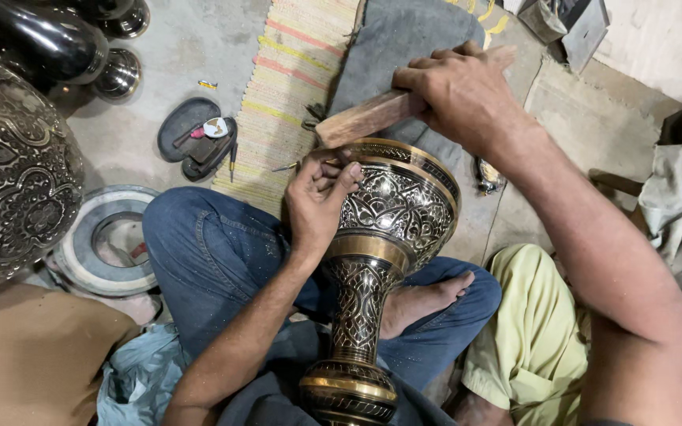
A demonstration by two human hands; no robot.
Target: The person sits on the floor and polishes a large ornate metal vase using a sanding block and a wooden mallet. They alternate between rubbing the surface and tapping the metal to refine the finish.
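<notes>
We engrave a vase held across our lap.

At far left stands a big engraved pot [9, 173], a ring [108, 241] beside it. Our left hand [319, 201] pinches a thin chisel [297, 166] against the vase [380, 252], which lies tilted on our jeans, rim away. Our right hand [459, 91] is clenched around a wooden mallet [365, 118] just above the rim.

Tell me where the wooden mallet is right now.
In the head view, the wooden mallet is upper centre, gripped by the right hand just above the engraved vase rim, where the left hand holds a thin chisel.
</notes>
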